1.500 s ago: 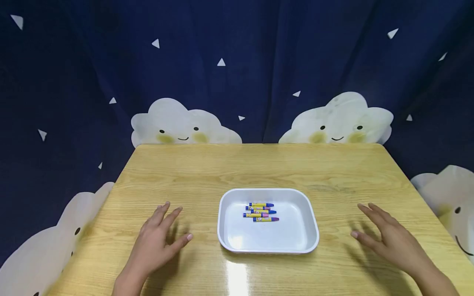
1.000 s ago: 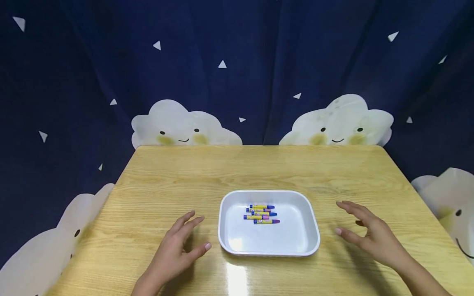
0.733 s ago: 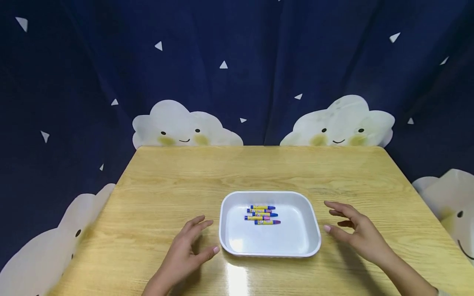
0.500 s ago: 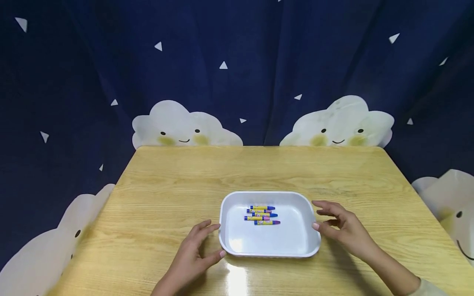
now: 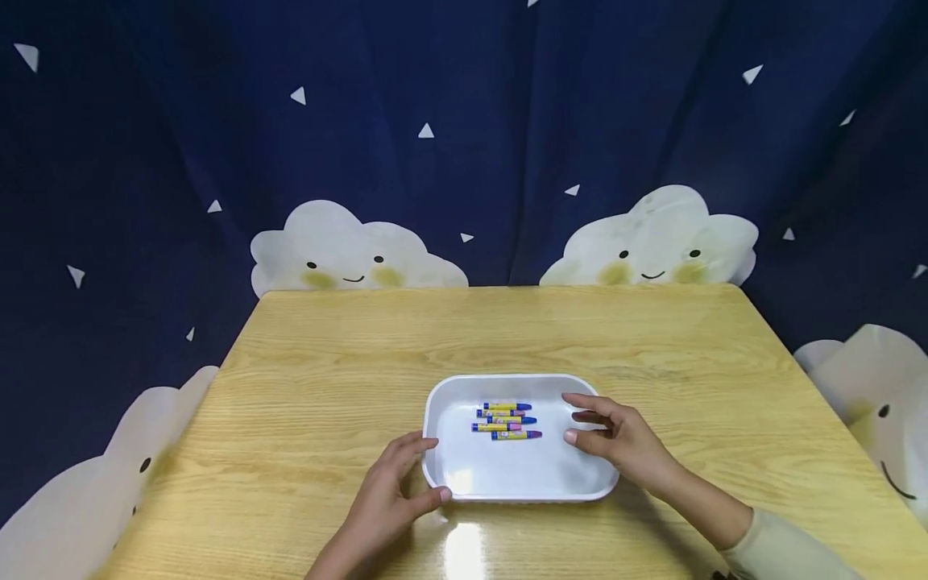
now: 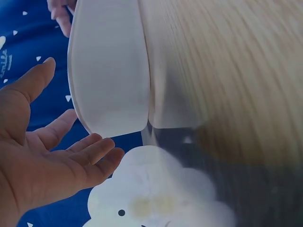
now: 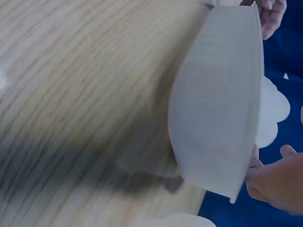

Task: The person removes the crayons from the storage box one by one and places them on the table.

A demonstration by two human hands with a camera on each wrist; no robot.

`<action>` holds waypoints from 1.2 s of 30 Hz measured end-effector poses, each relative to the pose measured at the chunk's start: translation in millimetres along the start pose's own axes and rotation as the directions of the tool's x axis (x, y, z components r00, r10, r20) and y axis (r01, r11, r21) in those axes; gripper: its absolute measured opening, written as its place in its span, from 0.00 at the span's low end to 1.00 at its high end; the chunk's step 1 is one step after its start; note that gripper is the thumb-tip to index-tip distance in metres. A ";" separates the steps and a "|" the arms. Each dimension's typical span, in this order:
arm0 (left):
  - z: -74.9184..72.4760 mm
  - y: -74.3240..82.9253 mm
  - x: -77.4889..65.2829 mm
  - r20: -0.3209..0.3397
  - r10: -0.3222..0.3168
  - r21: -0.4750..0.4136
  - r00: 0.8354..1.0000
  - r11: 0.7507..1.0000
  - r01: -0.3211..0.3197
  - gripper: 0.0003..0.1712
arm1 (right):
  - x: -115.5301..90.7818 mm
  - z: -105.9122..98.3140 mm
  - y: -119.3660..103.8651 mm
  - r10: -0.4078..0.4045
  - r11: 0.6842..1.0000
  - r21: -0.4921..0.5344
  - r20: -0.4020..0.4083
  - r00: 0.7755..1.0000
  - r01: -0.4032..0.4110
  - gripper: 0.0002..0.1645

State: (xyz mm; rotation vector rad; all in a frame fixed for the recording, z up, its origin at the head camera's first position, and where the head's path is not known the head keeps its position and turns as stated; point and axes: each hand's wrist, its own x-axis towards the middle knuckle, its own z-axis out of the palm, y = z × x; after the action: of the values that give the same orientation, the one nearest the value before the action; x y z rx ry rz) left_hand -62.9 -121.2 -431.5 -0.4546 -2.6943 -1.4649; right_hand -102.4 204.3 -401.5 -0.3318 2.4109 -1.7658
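Watching remotely, I see the left hand (image 5: pixel 387 493) relaxed at the left edge of the white tray (image 5: pixel 529 477), lower centre; the right hand (image 5: pixel 629 443), also loose, over its right end; five crayons (image 5: pixel 505 420) inside.

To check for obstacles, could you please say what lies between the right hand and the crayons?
Only bare floor of the white tray shows between the right hand and crayons in the head view.
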 end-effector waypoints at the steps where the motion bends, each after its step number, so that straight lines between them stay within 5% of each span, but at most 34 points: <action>1: 0.2 -1.0 0.6 -0.003 -0.004 0.002 1.000 1.000 0.004 0.34 | 1.7 2.2 0.4 0.012 1.000 0.008 -0.001 1.000 -0.012 0.31; 18: 1.3 -6.4 5.4 0.050 -0.108 -0.107 0.993 0.988 0.113 0.36 | 29.2 30.7 13.9 0.187 0.977 0.101 0.032 0.982 -0.190 0.29; 31: -0.7 -5.1 7.8 0.056 -0.165 -0.097 0.985 0.981 0.170 0.35 | 48.4 44.4 29.7 0.245 0.962 -0.124 -0.010 0.969 -0.245 0.16; 36: -1.1 -5.4 7.6 0.056 -0.170 -0.091 0.984 0.980 0.175 0.35 | 49.6 44.8 34.1 0.202 0.965 -0.174 0.013 0.979 -0.197 0.12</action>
State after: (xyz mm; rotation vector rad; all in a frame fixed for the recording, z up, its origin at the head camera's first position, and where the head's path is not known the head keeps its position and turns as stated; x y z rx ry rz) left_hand -71.7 -123.2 -434.0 -0.2687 -2.7717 -1.6520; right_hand -143.0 160.2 -446.6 -0.1262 2.4815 -1.4635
